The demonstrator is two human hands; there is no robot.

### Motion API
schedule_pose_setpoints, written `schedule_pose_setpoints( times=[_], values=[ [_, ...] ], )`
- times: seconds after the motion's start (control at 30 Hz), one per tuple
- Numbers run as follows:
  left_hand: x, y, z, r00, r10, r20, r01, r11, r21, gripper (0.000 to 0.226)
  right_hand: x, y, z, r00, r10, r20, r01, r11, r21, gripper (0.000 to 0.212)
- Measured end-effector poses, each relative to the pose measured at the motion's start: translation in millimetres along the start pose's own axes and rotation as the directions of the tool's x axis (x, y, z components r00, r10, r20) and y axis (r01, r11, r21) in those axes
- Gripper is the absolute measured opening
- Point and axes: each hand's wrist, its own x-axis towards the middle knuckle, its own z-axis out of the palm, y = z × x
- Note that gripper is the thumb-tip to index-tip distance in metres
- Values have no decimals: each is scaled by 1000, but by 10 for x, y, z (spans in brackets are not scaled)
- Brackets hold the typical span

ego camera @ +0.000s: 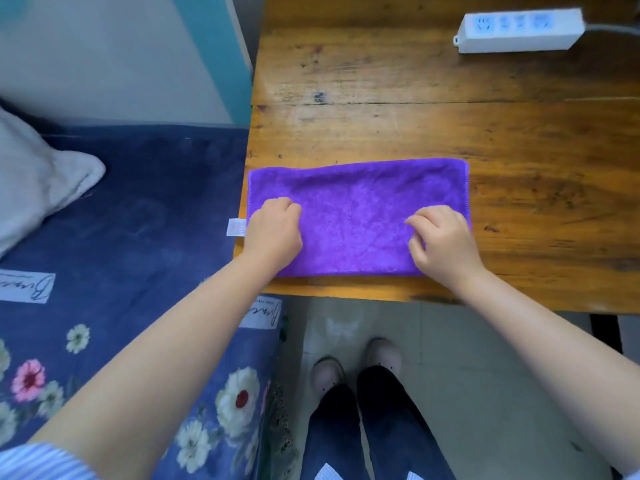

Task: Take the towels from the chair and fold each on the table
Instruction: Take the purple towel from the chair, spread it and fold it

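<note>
Leftmost, a white cloth (38, 174) lies bunched on a dark blue floral cover (145, 209); whether this is another towel, or the chair's seat under it, cannot be told. Next comes the wooden table (415, 109), and near its front edge lies the purple towel (356, 206), a long flat rectangle that looks already folded once, its white label (236, 227) poking past the table's left edge.

On the towel's left end rests the left hand (273, 230), fingers curled under; they seem to pinch the cloth, though the fingertips are hidden. On the right end sits the right hand (443, 240), its fingers (417, 225) bent down onto the fabric, apparently gathering it in the same way. Well apart, at the far right corner of the table, lies a white power strip (519, 29).

The step in hand appears to be the folding of this towel, between one fold and the next. The next move probably calls for carrying one short end over to the other, edges matched, then smoothing the cloth flat so the layers do not slide.
</note>
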Motion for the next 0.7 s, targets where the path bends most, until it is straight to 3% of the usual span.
schedule_pose_setpoints(
  times=[0.07, 0.17, 0.23, 0.3, 0.37, 0.5, 0.7],
  values=[
    [198, 148, 39, 998, 18, -62, -25, 993, -115, 48, 299, -169, 155, 998, -21, 65, 21, 1000, -7, 37],
    [446, 248, 141, 998, -49, -39, 48, 998, -27, 44, 635, -314, 353, 972, 35, 231, -27, 999, -39, 52],
    [547, 225, 234, 996, -85, -9, 84, 996, -10, 47, 764, -316, 426, 929, 104, 355, -101, 994, -27, 74],
    [606, 137, 328, 995, -102, 19, 102, 995, -8, 48, 798, -285, 487, 874, 107, 473, -85, 994, -68, 90],
    [628, 17, 386, 992, -120, 40, 120, 993, -11, 49, 784, -210, 559, 840, 92, 535, -33, 992, -118, 92],
    [653, -241, 388, 989, -149, -1, 149, 988, -28, 55, 785, 62, 551, 837, 193, 512, -110, 976, -189, 77],
    [722, -383, 312, 961, -275, 30, 276, 957, -88, 53, 690, 494, 370, 813, 406, 417, -322, 911, -259, 80]
  ],
)
